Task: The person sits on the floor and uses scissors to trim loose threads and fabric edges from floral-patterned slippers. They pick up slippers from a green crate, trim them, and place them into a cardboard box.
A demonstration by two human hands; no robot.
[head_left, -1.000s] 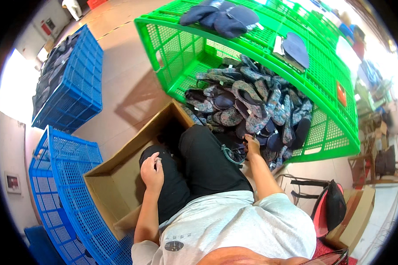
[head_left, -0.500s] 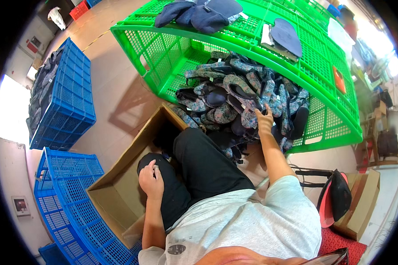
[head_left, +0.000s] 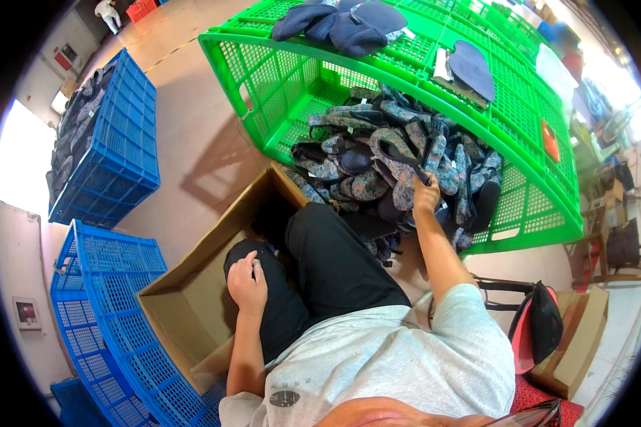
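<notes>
Up at the heap, the right hand [head_left: 426,193] was curled around the edge of a camouflage-patterned insole [head_left: 404,186], fingers closed on it at the near side of the pile of insoles [head_left: 384,160]. That pile, a jumble of grey-green patterned and dark pieces, filled the near compartment of the big green plastic crate [head_left: 263,78], so the gripped piece lay directly under the hand, touching its neighbours. The left hand [head_left: 247,283] rested loosely curled on the person's thigh, against the black trousers [head_left: 335,263]; whether it pinched anything small between its fingertips could not be told. Just beside that hand, to the left, stood an open cardboard box [head_left: 171,313], its flap leaning toward the crate. Farther out, dark folded cloths [head_left: 342,21] lay on the crate's top rim, with a single dark insole [head_left: 473,67] nearby. Blue plastic crates [head_left: 114,142] stood well apart on the left, and a red-and-black bag [head_left: 538,324] sat at the right.
</notes>
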